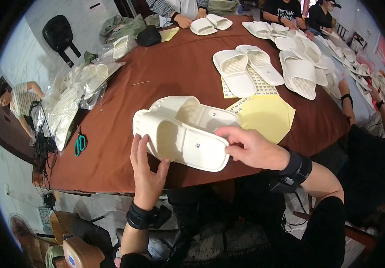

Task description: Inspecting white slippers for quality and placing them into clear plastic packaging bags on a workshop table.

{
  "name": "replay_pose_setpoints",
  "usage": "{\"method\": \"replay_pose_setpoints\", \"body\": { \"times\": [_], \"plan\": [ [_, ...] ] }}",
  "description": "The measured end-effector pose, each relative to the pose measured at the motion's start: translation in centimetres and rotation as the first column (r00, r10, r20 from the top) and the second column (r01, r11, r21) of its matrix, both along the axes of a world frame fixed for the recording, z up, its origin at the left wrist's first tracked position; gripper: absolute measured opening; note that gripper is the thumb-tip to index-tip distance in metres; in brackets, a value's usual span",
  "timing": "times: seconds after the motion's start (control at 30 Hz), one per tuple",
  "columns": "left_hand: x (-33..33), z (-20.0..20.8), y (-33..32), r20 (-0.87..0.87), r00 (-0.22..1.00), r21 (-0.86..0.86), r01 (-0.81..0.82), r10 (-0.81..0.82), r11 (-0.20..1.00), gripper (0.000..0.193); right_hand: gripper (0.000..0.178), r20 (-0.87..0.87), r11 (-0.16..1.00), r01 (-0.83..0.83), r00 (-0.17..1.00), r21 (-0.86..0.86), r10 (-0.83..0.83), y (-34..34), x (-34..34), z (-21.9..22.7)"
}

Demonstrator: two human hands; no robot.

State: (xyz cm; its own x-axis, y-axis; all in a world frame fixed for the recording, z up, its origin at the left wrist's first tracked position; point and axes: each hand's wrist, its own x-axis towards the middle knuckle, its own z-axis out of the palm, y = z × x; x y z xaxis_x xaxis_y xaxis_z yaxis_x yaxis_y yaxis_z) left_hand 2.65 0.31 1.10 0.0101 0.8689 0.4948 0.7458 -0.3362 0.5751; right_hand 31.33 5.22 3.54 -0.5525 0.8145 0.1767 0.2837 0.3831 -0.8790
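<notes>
The near slipper [181,142] and the far slipper [219,117] make up a white pair, side by side at our edge of the surface [116,111]. Our right hand [250,147] pinches the near slipper's heel rim between thumb and fingers; our left hand [145,167] is spread wide, fingertips against its strap side. We cannot tell whether that heel is lifted. As for progress, both insoles already carry a small round label [197,145], so we judge the labelling of this pair done. Beyond it, a second pair [237,73], apparently marked too, lies partly over a yellow label sheet [264,84]. Whether the slipper pile [300,73] to the right still needs labels, we cannot make out. The slippers look like soft moulded foam or rubber, matt and smooth outside, with broad arched straps, rounded heels and quilted-looking footbeds on the second pair. Brown cloth with gentle creases covers the surface, the yellow paper [270,119] beside our pair is flat with cut corners, and crinkled clear plastic [96,96] wraps more slippers at left.
</notes>
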Motion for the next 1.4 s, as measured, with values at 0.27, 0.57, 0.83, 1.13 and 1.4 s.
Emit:
{"method": "replay_pose_setpoints", "body": {
  "times": [0.27,0.57,0.83,1.13,1.4],
  "plan": [
    [-2.0,0.6,1.1,0.181,0.983,-0.027,0.029,-0.024,0.999,0.052,0.042,-0.113,0.929,-0.197,0.979,-0.314,0.169,-1.9,-1.9,0.3],
    [0.1,0.4,-0.6,0.051,0.998,0.095,-0.029,0.024,0.995,0.056,0.021,0.051,0.976,-0.171,0.985,0.137,0.165,-0.9,-2.1,0.9],
    [3.6,1.1,-4.1,-0.324,0.924,0.046,0.228,-0.201,0.973,0.067,0.029,0.138,0.948,0.065,0.984,0.312,-0.113,6.0,-0.5,1.2],
    [5.3,0.3,-3.9,-0.504,0.843,-0.003,0.212,-0.185,0.977,0.068,0.034,0.359,0.882,-0.011,0.916,0.472,-0.181,5.1,-0.9,-0.2],
    [3.0,1.4,-3.9,-0.510,0.849,0.021,0.172,-0.138,0.985,0.058,0.020,0.346,0.846,-0.123,0.935,0.518,-0.077,0.9,-2.2,0.3]
  ]
}}
